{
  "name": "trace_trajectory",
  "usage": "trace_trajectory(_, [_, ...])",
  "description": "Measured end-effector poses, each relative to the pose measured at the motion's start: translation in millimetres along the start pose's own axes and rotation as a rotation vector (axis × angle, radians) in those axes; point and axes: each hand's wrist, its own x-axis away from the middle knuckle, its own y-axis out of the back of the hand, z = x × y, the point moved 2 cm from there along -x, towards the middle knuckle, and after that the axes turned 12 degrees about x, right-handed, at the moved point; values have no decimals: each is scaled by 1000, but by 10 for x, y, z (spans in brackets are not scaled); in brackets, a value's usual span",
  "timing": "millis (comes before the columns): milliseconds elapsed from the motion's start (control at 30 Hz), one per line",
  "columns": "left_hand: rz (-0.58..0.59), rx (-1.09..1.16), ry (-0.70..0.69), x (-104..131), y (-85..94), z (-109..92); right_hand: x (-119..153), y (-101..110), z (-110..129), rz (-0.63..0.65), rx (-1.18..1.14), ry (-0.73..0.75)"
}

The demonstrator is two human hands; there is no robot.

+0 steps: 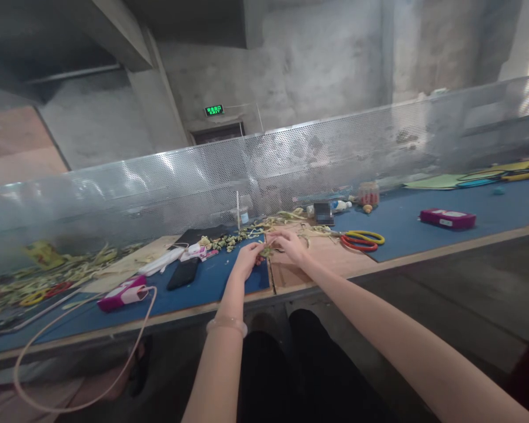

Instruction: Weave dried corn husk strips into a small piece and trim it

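The left hand [248, 259] and right hand [290, 245], fingers nearly closed, pinch a small greenish piece [267, 251], probably steadying it; scissors [364, 239] lie aside on the bench [335, 261].

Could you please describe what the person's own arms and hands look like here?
Both the left hand and the right hand are bare, without gloves. No sleeves show on either forearm. A pale, smooth, rounded bangle circles the left forearm; none shows on the right. Any rings are too small to make out.
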Motion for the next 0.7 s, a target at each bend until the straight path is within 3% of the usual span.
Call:
trace_trajectory(133, [-9, 20, 1, -1, 4, 4, -40, -9, -27, 96, -220, -119])
trace_trajectory(300, [-22, 2, 2, -3, 12, 16, -25, -29, -11, 163, -24, -4])
trace_trajectory(433, [-18, -14, 8, 0, 12, 17, 2, -59, -35, 224, -4, -41])
trace_trajectory(700, [-10, -55, 37, 34, -28, -15, -5, -92, -99, 142, 268, -4])
